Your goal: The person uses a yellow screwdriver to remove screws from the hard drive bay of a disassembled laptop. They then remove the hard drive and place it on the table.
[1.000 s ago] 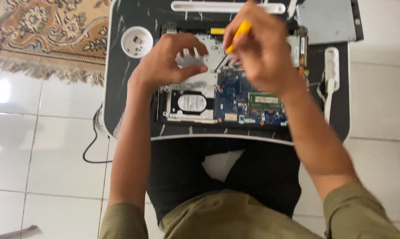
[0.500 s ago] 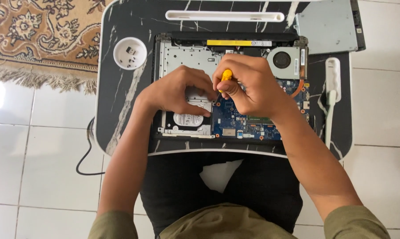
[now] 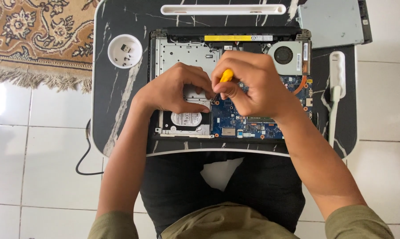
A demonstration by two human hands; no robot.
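Note:
An opened laptop [image 3: 186,53] lies bottom-up on a black marbled lap table [image 3: 120,97], showing a blue circuit board [image 3: 248,124], a silver hard drive [image 3: 186,119] and a round fan [image 3: 283,55]. My right hand [image 3: 253,84] is closed around a yellow-handled screwdriver [image 3: 226,75], its tip pointing down at the seam between drive and board. My left hand [image 3: 175,88] rests with curled fingers on the metal frame just above the hard drive, next to the screwdriver tip.
A white cup [image 3: 125,51] with small screws sits at the table's left. A white brush [image 3: 336,88] lies at the right, a grey removed panel [image 3: 332,22] at the far right, a white slot bar [image 3: 222,9] at the back. A patterned rug [image 3: 36,35] and a black cable [image 3: 87,150] lie on the tiled floor.
My right hand came down from the laptop's back edge toward its middle, with the screwdriver tip now low at the drive's edge. The left hand stayed over the hard drive.

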